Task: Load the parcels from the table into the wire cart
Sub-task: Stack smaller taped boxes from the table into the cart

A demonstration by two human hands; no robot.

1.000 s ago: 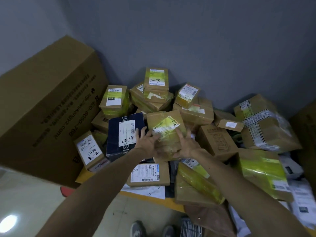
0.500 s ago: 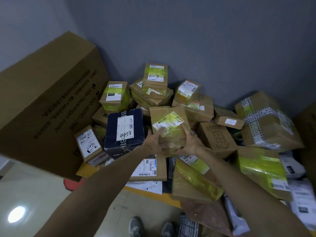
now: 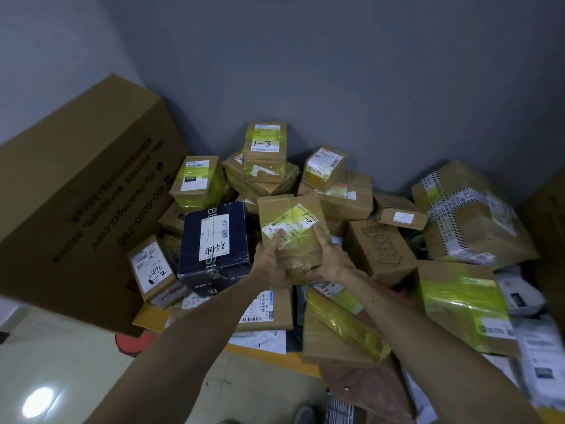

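I have both hands on a small brown cardboard parcel wrapped in yellow-green tape point(image 3: 292, 234), at the centre of the pile on the yellow-edged table point(image 3: 269, 351). My left hand point(image 3: 269, 264) cups its seven o'clock corner, my right hand point(image 3: 331, 258) its five o'clock edge, fingers pressed against the sides. It looks stiff and light, though the glossy tape may slip, so I'd keep to the bare cardboard edges. A dark navy box point(image 3: 214, 249) sits just beside it at nine o'clock.

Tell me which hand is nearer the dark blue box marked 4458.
Left. The left hand grips the held parcel right beside the dark blue box; the right hand holds that parcel's far side.
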